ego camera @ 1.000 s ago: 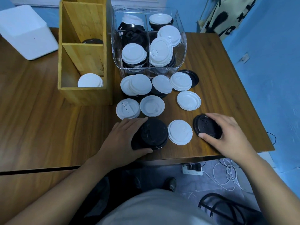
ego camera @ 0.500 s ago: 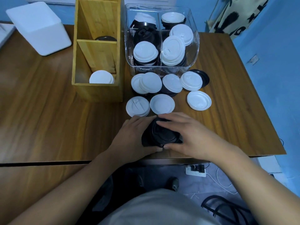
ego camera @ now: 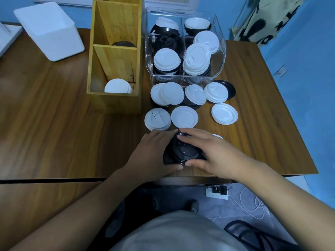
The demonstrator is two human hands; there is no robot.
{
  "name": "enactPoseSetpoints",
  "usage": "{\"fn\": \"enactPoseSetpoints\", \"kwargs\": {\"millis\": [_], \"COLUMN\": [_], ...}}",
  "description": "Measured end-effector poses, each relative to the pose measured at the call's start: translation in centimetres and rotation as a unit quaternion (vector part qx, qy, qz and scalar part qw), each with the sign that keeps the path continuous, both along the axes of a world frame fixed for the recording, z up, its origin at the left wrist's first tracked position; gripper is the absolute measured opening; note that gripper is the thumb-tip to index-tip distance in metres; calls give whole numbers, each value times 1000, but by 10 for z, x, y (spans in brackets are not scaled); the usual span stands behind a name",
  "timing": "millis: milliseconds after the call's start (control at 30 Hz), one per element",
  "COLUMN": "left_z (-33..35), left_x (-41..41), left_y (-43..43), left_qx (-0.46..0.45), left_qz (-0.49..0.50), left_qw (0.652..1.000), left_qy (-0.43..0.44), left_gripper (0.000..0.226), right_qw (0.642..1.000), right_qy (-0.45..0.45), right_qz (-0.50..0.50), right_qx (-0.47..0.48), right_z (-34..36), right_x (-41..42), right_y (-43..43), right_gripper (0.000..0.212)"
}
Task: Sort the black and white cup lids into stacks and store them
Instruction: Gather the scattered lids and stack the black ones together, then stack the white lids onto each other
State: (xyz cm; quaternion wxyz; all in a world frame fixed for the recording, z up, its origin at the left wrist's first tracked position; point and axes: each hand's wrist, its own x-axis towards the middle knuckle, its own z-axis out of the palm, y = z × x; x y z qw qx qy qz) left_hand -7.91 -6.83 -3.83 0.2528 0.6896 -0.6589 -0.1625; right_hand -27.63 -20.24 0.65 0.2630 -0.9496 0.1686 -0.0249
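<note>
A stack of black lids (ego camera: pixel 183 153) stands near the table's front edge. My left hand (ego camera: pixel 152 153) curls round its left side, and my right hand (ego camera: pixel 208 151) grips it from the right and top. Loose white lids (ego camera: pixel 184 117) lie just behind, with another white lid (ego camera: pixel 217 136) mostly hidden behind my right hand. A wooden two-compartment holder (ego camera: pixel 116 51) has white lids (ego camera: pixel 117 86) in its near compartment and a black lid (ego camera: pixel 123 44) in the far one. A clear bin (ego camera: pixel 184 77) holds mixed black and white lids.
A white box (ego camera: pixel 50 31) stands at the back left of the wooden table (ego camera: pixel 54 124). A black lid (ego camera: pixel 231 88) peeks out under white ones by the bin. Below the front edge are a power strip (ego camera: pixel 216 193) and cables.
My right hand carried a black lid from the right and set it on the black stack. Both hands now hold that stack. The camera view shifted slightly.
</note>
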Motion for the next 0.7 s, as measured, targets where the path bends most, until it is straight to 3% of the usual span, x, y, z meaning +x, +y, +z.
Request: {"fn": "enactPoseSetpoints", "kwargs": {"millis": [200, 400, 700], "left_z": [2, 20, 55], "left_x": [1, -3, -110], "left_y": [2, -5, -119], "left_qx": [-4, -44, 11], "left_qz": [-17, -53, -110], "left_qw": [1000, 997, 993], "left_qy": [2, 23, 43], "left_gripper": [94, 90, 85], "right_qw": [998, 994, 991], "right_qy": [-16, -70, -80], "right_qz": [19, 17, -86], "right_qx": [-54, -86, -65], "right_z": [2, 5, 22], "right_x": [-1, -12, -115], "right_y": [14, 12, -61], "right_gripper": [86, 79, 76]}}
